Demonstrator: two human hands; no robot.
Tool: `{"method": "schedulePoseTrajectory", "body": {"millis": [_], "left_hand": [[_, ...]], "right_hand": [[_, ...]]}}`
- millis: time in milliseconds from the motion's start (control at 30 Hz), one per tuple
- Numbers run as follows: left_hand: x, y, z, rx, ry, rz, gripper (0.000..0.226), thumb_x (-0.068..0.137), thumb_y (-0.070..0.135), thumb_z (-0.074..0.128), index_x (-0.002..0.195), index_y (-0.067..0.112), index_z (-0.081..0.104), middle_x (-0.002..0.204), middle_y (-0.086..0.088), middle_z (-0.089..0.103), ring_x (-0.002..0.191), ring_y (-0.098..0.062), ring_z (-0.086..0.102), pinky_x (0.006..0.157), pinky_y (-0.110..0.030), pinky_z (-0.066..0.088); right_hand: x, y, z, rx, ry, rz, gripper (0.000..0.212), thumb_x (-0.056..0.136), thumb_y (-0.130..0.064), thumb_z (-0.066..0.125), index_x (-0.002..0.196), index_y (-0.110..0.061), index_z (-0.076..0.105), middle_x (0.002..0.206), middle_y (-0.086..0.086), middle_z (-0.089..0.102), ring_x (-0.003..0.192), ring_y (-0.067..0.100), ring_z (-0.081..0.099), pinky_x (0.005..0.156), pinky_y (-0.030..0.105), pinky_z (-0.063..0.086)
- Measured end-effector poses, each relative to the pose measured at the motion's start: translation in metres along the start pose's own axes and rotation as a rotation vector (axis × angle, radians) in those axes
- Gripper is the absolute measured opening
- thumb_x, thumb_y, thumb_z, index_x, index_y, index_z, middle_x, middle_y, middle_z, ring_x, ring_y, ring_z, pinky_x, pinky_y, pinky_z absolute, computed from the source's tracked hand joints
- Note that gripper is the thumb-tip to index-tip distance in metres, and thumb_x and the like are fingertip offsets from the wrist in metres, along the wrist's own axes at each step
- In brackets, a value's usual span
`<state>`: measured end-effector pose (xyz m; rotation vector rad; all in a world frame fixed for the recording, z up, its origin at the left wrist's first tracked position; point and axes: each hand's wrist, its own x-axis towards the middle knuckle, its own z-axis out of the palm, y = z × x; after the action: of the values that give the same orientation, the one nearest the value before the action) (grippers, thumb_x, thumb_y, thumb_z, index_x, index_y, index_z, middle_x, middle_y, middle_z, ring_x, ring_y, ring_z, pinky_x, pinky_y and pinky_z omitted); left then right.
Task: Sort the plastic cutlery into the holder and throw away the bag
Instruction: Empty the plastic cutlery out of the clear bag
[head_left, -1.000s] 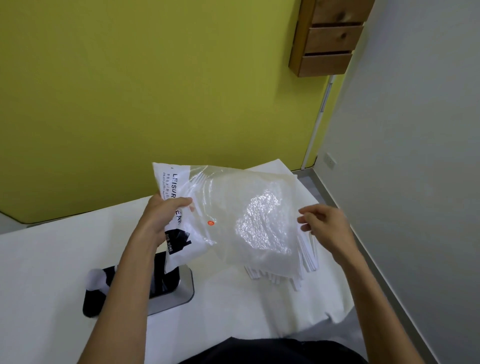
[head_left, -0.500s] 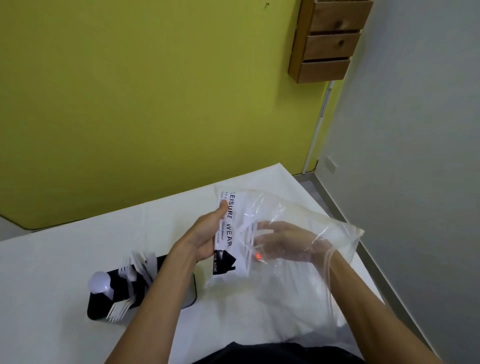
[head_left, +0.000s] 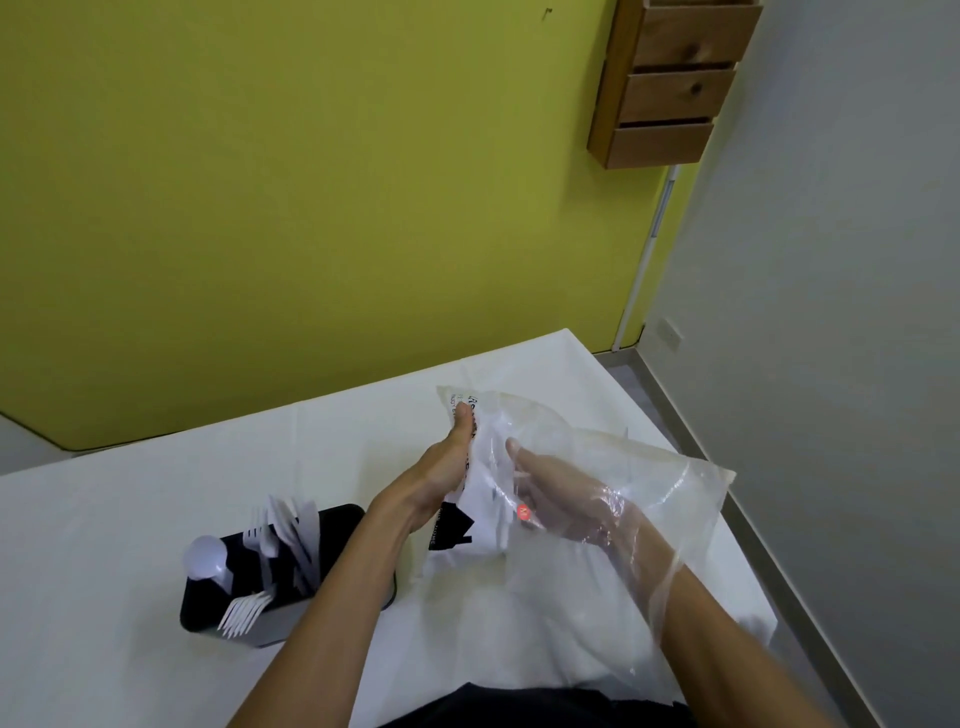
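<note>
My left hand (head_left: 441, 467) pinches the bag (head_left: 649, 493) at its printed end, thumb on top. My right hand (head_left: 561, 499) is slid inside through the mouth, fingers stretched flat and closed on nothing I can make out. The bag hangs over the table's (head_left: 130, 493) right side, near the front edge. It is thin clear film: almost weightless, limp, slippery, likely to cling (whether cutlery remains inside I cannot tell). The printed end looks the firmest place to hold. The holder (head_left: 343, 525) stands left of my arm, by the front edge, with forks (head_left: 244, 613) and a spoon (head_left: 205, 556) in it.
</note>
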<state>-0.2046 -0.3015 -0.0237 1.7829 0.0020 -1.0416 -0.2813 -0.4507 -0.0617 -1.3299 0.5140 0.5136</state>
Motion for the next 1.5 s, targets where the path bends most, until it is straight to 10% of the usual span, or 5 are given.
{"method": "schedulePoseTrajectory", "body": {"millis": [167,433,700,933,1500], "left_hand": [[-0.001,-0.009,0.009,0.148,-0.011,-0.007,0.099,0.081,0.086,0.013,0.154,0.023,0.035,0.153,0.000,0.045,0.140,-0.022,0.043,0.118,-0.040,0.032],[0.002,-0.009,0.016,0.019,0.094,0.047,0.069,0.099,0.067,0.023,0.148,0.024,0.043,0.125,0.005,0.057,0.086,-0.010,0.055,0.074,-0.023,0.046],[0.007,-0.016,0.001,-0.122,0.120,0.134,0.052,0.105,0.055,0.031,0.119,0.021,0.069,0.101,0.006,0.077,0.097,-0.011,0.070,0.082,-0.026,0.053],[0.013,-0.029,-0.005,-0.002,0.271,0.232,0.050,0.101,0.061,0.032,0.112,0.029,0.069,0.099,0.005,0.077,0.097,-0.016,0.071,0.097,-0.045,0.053],[0.024,-0.032,-0.026,0.134,0.295,0.319,0.026,0.099,0.038,0.048,0.101,0.024,0.069,0.092,0.000,0.078,0.089,-0.030,0.073,0.087,-0.044,0.057]], "right_hand": [[0.009,0.005,0.008,-0.018,-0.059,-0.090,0.053,0.096,-0.057,0.053,0.097,-0.007,0.069,0.091,0.015,0.071,0.081,0.022,0.070,0.068,0.023,0.058],[0.014,0.012,0.020,0.136,0.025,-0.143,0.029,0.104,-0.016,0.051,0.075,-0.014,0.053,0.044,-0.011,0.057,0.040,0.002,0.056,0.042,0.013,0.043],[0.027,0.010,0.016,0.059,-0.015,-0.054,0.029,0.091,-0.023,0.063,0.118,-0.012,0.067,0.102,-0.003,0.062,0.094,0.014,0.056,0.083,0.025,0.040],[0.011,-0.002,0.023,0.268,0.042,-0.135,0.029,0.098,-0.015,0.058,0.073,-0.006,0.066,0.062,0.007,0.062,0.050,0.016,0.061,0.049,0.020,0.047],[0.011,-0.001,0.018,0.071,0.384,-0.259,0.011,0.087,-0.010,0.066,0.090,-0.001,0.072,0.072,0.011,0.070,0.057,0.021,0.065,0.055,0.031,0.053]]}}
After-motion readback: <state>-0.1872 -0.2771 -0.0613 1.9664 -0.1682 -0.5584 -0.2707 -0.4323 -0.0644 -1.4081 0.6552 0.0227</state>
